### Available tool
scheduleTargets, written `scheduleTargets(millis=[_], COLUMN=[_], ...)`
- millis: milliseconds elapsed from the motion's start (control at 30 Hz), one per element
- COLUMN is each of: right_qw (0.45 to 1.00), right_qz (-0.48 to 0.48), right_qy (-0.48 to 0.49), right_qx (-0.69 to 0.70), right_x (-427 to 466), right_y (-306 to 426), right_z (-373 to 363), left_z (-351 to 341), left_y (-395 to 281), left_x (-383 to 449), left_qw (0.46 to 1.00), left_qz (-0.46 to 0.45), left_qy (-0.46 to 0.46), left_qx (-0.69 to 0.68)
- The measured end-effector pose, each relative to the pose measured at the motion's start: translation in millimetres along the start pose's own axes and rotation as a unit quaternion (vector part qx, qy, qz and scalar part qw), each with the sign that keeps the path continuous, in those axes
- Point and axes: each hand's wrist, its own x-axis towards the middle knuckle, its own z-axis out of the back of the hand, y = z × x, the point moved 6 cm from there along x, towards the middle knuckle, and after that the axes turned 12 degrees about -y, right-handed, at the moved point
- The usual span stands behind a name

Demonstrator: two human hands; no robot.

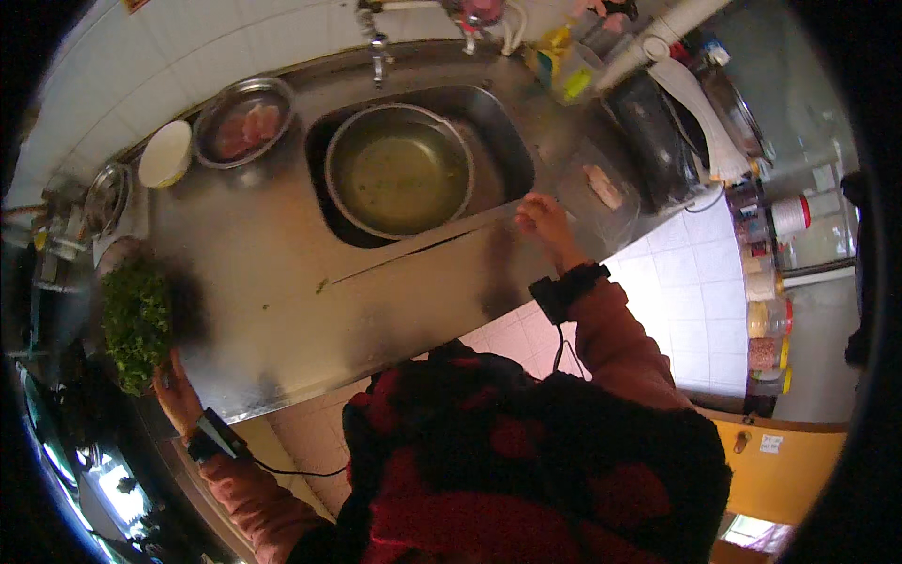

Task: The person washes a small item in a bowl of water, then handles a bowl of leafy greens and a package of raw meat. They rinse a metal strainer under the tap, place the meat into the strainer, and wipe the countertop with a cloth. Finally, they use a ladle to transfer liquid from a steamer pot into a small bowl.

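Observation:
At the left end of the steel counter, my left hand (176,396) has its fingers against the near side of a heaped bunch of leafy greens (135,328). The vessel under the greens is mostly hidden, and its rim is hard to make out. My right hand (546,222) hovers by the front right corner of the sink (499,134), fingers loosely bent, with nothing seen in it. Inside the sink sits a large round metal basin (402,176) of greenish, cloudy water with small bits in it. A faucet (379,60) hangs behind the sink.
A steel bowl of raw meat (248,130) and a white bowl (165,155) stand back left. Right of the sink, a piece of meat (601,187) lies on clear plastic, near a dark bag (652,134). Several lidded jars (768,321) line the right side. Cables trail from both wrists.

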Motion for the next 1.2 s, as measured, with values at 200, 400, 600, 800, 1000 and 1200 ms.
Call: scheduleTargets(millis=[200,400,600,800,1000,1200], right_qw=[0.816,0.699,0.665,0.762,0.733,0.75], right_qz=[0.381,0.43,0.548,0.417,0.437,0.43], right_qy=[-0.198,-0.191,-0.136,-0.096,-0.045,-0.046], right_qx=[-0.386,-0.539,-0.488,-0.485,-0.519,-0.5], right_x=[50.7,75.0,75.9,122.1,176.7,196.7], right_y=[3.1,29.6,36.5,6.1,0.1,-3.1], right_z=[87.0,125.5,129.3,158.1,199.0,240.6], left_z=[18.3,-16.1,-40.7,-52.0,-111.6,-149.1], left_y=[21.0,60.5,79.1,79.0,54.5,43.6], left_x=[-5.6,-50.4,-95.3,-108.5,-177.0,-241.4], left_qw=[0.997,0.994,0.874,0.994,0.693,0.789], left_qz=[0.052,0.071,-0.209,0.014,-0.379,-0.246], left_qy=[-0.058,0.024,0.204,0.1,0.094,0.093], left_qx=[-0.018,-0.084,0.388,0.046,0.606,0.555])
